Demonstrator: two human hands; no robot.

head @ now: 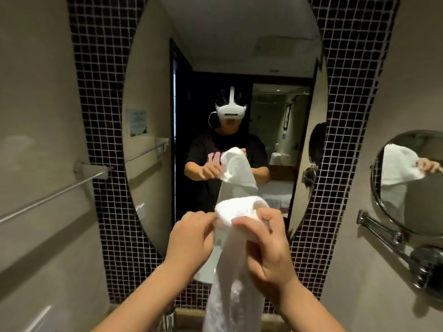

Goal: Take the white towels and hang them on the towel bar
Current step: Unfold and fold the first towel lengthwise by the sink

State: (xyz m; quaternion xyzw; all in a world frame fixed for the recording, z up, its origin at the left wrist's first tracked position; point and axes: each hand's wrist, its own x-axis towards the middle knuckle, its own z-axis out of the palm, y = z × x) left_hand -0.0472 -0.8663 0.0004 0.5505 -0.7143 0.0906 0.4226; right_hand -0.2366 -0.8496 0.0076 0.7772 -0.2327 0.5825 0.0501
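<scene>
A white towel (236, 259) hangs in front of me, bunched at the top and trailing down past the bottom edge of the view. My left hand (191, 238) pinches its upper left edge. My right hand (266, 245) grips the bunched top from the right. The towel bar (51, 192) runs along the left wall, bare, with its bracket near the mosaic strip. It is well to the left of both hands.
A large oval mirror (148, 97) faces me and reflects a person holding the towel. Black mosaic tile (100, 92) frames it. On the right wall a round shaving mirror (422, 188) sticks out on a chrome arm (383, 238).
</scene>
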